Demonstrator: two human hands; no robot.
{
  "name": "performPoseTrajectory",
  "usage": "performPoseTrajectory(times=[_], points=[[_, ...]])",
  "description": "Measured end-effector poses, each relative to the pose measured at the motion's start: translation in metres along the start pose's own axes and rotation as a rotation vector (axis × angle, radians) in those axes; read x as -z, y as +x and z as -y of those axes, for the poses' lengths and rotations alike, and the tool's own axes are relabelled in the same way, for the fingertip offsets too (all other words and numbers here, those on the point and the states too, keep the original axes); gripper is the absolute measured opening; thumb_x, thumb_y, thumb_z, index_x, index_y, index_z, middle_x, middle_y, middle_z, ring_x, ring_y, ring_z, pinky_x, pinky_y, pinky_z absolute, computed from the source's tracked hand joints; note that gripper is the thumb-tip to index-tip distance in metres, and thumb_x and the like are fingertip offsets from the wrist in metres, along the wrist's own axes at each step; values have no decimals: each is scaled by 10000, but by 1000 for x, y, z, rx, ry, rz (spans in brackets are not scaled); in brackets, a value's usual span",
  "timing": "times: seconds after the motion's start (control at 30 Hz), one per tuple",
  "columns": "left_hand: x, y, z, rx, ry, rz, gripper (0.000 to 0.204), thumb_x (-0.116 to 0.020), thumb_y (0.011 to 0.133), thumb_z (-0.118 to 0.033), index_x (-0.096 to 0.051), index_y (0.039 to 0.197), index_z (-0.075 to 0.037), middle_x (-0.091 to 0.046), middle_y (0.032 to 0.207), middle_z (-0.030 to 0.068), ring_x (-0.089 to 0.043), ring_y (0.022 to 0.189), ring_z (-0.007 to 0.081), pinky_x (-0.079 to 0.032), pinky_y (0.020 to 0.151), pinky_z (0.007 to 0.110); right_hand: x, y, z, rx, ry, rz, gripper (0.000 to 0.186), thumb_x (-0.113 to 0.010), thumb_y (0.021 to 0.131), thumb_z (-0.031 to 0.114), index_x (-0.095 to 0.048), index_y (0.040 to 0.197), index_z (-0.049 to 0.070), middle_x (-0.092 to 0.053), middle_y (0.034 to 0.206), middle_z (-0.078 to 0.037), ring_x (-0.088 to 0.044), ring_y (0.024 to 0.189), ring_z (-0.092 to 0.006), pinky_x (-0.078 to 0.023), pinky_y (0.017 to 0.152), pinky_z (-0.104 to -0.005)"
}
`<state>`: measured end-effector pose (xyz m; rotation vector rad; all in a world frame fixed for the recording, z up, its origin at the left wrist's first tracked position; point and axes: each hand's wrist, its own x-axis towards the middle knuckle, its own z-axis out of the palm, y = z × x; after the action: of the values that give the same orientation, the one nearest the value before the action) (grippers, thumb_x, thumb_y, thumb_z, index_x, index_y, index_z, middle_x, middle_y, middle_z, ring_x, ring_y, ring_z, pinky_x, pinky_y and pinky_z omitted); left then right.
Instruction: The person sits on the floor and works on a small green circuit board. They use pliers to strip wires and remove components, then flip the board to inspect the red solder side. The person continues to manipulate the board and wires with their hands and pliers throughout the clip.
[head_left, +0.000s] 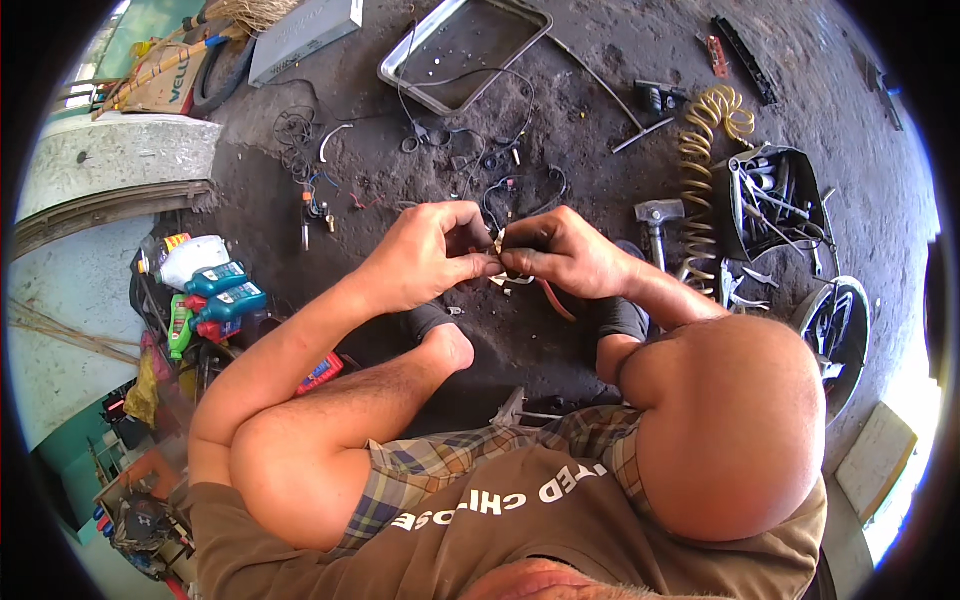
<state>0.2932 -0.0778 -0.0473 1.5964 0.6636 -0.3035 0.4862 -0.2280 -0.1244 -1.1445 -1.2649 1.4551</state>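
Observation:
My left hand [440, 255] and my right hand [555, 255] meet at the middle, thumbs and fingers pinched on a small part [498, 248] with a light-coloured piece, too small to make out. Pliers with red handles [553, 300] lie just below my right hand, their jaws partly hidden by it. Dark thin wires [490, 195] curl just beyond my fingers. Small pale scraps [455, 310] lie on the dark floor below my hands.
Around me are a metal tray [390, 70], a hammer [658, 215], a coiled yellow hose [697, 160], a toolbox [760, 205], a round tool container [840, 320], plastic bottles [215, 290], and a small component with wires [315, 210].

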Motion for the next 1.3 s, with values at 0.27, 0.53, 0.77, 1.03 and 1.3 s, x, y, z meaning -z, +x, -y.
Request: performPoseTrajectory(times=[0.27, 0.53, 0.77, 1.03, 1.3], points=[[-5, 1, 15, 141, -266, 34, 225, -832, 948, -77, -673, 1084, 6, -737, 940, 68, -712, 797, 118, -613, 698, 292, 4, 0, -7, 130, -166, -21, 225, -732, 999, 186, -717, 1047, -33, -703, 844, -159, -655, 760, -242, -543, 749, -419], [-2, -1, 22, 233, -524, 10, 341, -808, 969, -98, -666, 1258, 16, -761, 1096, 105, -766, 926, 192, -636, 808, 320, 3, 11, -10, 420, -466, -308, 269, -801, 947, 175, -712, 1114, -15, -707, 940, -165, -697, 900, -406, -573, 849, -465], [-17, 9, 46, 279, -758, -269, 213, -758, 1034, -241, -723, 1181, -91, -747, 1111, -16, -703, 1023, 107, -565, 843, 311, -12, 6, -7, 83, -60, -184, 383, -816, 993, 216, -654, 1225, -42, -771, 1092, -137, -696, 1040, -143, -580, 937, -380], [-32, 9, 52, 131, -600, -329, 263, -783, 1024, -276, -793, 1093, -22, -789, 974, 56, -745, 806, 140, -610, 719, 289, -16, 15, -21, -14, -44, -298, 433, -884, 915, 262, -662, 1111, -53, -777, 1025, -166, -731, 944, -167, -599, 852, -381], [-10, 13, 23, -536, 493, -458, 326, -790, 987, -180, -719, 1242, 10, -790, 1079, 134, -776, 959, 245, -601, 884, 386, 4, 2, -16, 26, 57, -209, 304, -721, 1017, 171, -703, 1226, -47, -778, 1075, -108, -697, 994, -122, -578, 908, -347]])
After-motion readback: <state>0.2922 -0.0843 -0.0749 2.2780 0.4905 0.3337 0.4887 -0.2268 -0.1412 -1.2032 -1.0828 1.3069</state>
